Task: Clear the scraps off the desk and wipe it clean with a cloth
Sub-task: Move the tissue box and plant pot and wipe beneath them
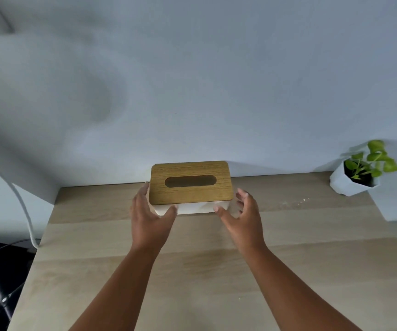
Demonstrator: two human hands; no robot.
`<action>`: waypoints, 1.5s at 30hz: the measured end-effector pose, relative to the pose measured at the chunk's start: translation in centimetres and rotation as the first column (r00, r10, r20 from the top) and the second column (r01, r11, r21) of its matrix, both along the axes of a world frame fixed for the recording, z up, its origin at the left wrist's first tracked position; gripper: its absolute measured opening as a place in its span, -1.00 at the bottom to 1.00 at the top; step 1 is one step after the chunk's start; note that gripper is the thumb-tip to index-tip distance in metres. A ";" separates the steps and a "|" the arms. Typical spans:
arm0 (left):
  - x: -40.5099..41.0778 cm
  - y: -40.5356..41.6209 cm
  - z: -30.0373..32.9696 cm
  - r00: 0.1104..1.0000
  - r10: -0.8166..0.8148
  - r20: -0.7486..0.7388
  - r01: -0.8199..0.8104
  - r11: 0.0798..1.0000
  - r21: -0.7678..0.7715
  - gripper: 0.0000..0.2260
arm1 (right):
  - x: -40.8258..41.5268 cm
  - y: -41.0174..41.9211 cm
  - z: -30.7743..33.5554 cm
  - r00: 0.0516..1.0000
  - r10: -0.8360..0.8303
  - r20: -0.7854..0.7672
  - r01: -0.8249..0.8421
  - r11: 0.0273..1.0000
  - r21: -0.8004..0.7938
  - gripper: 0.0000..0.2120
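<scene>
Tissue box (pixel 189 187) sits between both hands at the far edge of the desk (pixel 192 271), against the wall; long axis runs left-right, slot in the wooden lid facing up. Left hand (pixel 148 217) cups the left end, thumb touching the front corner. Right hand (pixel 244 218) spread open at the right end, thumb at the front face, fingers apart. Firm clasp: cannot tell. Small crumbs (pixel 301 201) right of right hand, potted plant (pixel 364 174) beyond
</scene>
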State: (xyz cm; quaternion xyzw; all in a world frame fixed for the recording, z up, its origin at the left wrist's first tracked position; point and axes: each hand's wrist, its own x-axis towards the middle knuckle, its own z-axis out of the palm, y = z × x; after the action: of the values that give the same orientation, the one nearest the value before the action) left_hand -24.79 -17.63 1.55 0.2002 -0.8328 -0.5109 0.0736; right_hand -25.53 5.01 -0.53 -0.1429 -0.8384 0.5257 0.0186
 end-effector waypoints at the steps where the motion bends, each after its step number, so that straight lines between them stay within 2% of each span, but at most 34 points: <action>1: 0.4 0.1 0.3 1.000 -0.008 -0.021 0.007 0.999 -0.041 -0.20 | 0.4 0.4 0.1 1.000 0.004 -0.004 -0.004 1.000 0.021 -0.21; 6: 3.3 1.9 1.3 0.991 -0.112 -0.076 0.096 0.977 -0.190 -0.20 | 3.6 3.4 0.6 1.000 -0.018 -0.008 0.018 0.997 0.073 -0.28; 15: 9.3 8.3 -0.4 0.953 -0.294 -0.077 0.256 0.914 -0.316 -0.21 | 11.1 11.8 0.3 1.000 -0.014 -0.026 0.019 0.979 0.201 -0.41; 22: 13.2 16.5 -3.2 0.919 -0.395 0.021 0.376 0.857 -0.353 -0.24 | 19.2 22.3 -0.8 1.000 -0.007 -0.028 0.017 0.931 0.365 -0.45; 28: 15.4 21.2 -6.3 0.859 -0.482 0.169 0.500 0.726 -0.472 -0.30 | 27.8 32.8 -1.3 0.995 0.031 0.090 -0.078 0.805 0.588 -0.53; 33: 15.8 21.6 -7.1 0.877 -0.435 0.205 0.473 0.703 -0.531 -0.23 | 33.2 38.1 -2.9 0.986 0.147 0.084 -0.165 0.727 0.667 -0.48; 37: 15.9 21.0 -7.9 0.901 -0.380 0.210 0.427 0.687 -0.588 -0.18 | 35.8 39.2 -5.3 0.943 0.283 0.174 -0.319 0.632 0.706 -0.42; 45: 15.8 21.3 -8.7 0.915 -0.338 0.222 0.397 0.644 -0.654 -0.21 | 33.9 38.3 -7.0 0.957 0.249 0.148 -0.269 0.576 0.772 -0.44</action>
State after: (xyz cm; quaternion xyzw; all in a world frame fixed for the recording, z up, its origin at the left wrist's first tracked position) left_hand -8.95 3.66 -7.20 0.0056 -0.9868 -0.1616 0.0041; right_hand 8.33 43.34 -7.54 -0.0025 -0.9948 0.1015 -0.0077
